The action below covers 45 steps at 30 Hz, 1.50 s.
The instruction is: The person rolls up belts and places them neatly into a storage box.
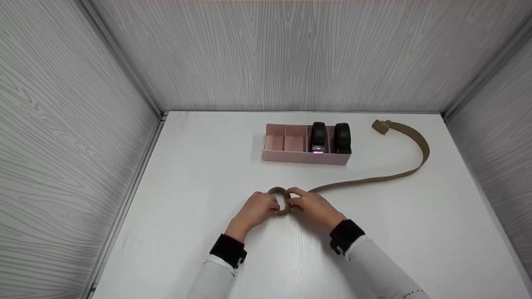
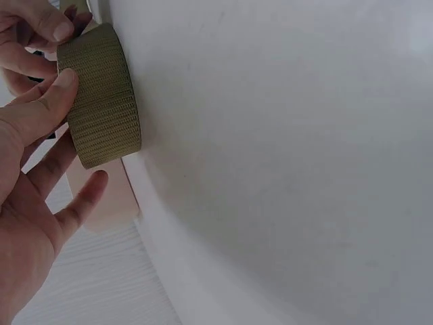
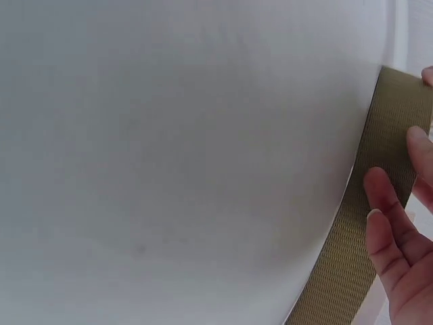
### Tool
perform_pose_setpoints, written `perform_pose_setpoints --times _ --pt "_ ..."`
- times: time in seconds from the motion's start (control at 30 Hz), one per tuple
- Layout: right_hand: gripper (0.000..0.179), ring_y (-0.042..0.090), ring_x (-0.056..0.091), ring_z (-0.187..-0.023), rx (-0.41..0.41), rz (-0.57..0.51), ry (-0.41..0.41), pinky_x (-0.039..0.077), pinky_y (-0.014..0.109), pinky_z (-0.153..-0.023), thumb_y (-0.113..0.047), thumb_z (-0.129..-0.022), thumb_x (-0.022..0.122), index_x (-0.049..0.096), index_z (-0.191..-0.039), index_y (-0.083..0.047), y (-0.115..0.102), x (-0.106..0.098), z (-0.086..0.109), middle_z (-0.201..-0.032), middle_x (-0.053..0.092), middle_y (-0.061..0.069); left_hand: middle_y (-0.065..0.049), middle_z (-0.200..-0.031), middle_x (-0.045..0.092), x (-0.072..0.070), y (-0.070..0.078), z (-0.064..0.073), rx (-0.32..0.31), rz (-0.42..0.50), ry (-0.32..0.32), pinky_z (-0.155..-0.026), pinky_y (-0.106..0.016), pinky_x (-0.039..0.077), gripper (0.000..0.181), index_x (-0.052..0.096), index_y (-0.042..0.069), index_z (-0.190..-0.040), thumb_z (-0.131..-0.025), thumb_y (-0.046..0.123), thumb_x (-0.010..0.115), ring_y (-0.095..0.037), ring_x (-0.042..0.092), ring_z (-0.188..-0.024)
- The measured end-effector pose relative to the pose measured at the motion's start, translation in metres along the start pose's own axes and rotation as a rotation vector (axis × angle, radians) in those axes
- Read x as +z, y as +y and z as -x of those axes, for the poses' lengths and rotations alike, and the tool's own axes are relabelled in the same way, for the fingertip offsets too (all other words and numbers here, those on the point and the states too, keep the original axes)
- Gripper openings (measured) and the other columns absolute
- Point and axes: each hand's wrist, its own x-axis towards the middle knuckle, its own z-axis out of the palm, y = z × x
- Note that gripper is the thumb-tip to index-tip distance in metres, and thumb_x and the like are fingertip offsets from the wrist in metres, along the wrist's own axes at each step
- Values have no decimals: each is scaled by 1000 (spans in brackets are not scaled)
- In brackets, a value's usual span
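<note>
A brown-olive webbing belt [image 1: 376,179] stands on its edge on the white table, its near end curled into a ring. My left hand [image 1: 257,208] pinches the left side of that ring, the thumb on the woven outer face in the left wrist view, where the belt [image 2: 105,108] fills the upper left. On the ring's right side, my right hand [image 1: 314,207] grips the belt where the long tail leaves it. Fingers lie against the flat belt [image 3: 342,264] in the right wrist view. The tail sweeps right and bends back to a folded end [image 1: 380,126].
Behind the hands stands a pink divided box [image 1: 305,158]. Two rolled black belts, one [image 1: 318,135] with a shiny metal part and another [image 1: 343,138] at the right end, sit in its right compartments. Grey wood-grain panels [image 1: 266,58] enclose the table's back and sides.
</note>
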Motion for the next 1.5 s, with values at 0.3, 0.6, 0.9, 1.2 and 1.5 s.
perform_pose_setpoints --times 0.3,0.6,0.9,1.2,1.5 --pt "13 9 56 -79 31 -29 -21 46 22 -68 -6 -82 65 69 -93 -11 -7 6 -1 -94 57 -3 4 -81 62 2 5 4 -60 38 -12 -73 -35 45 11 72 14 -84 -82 8 63 -13 58 -79" --pt "11 8 54 -75 55 -59 -33 45 22 -65 -16 -84 64 67 -94 -12 -17 7 0 -89 55 -3 8 -79 60 18 12 3 -28 -60 49 -65 -32 45 9 72 19 -84 -82 26 67 -12 57 -74" --pt "20 12 58 -72 12 6 -13 47 26 -61 -12 -81 67 69 -101 -15 1 -7 3 -121 53 0 8 -84 64 9 -3 4 19 13 -14 -75 -35 43 7 74 20 -82 -75 18 72 -12 56 -86" --pt "13 8 54 -81 27 -118 -18 45 22 -69 -7 -80 67 69 -92 -13 0 3 1 -95 55 -3 3 -92 62 12 2 5 -44 49 31 -78 -35 44 10 71 14 -89 -79 13 68 -13 55 -92" --pt "20 9 56 -88 80 -142 3 46 25 -72 -14 -83 66 66 -102 -11 1 0 4 -108 57 -1 11 -85 64 12 0 2 -78 96 26 -74 -34 44 7 72 20 -84 -77 17 71 -10 57 -85"
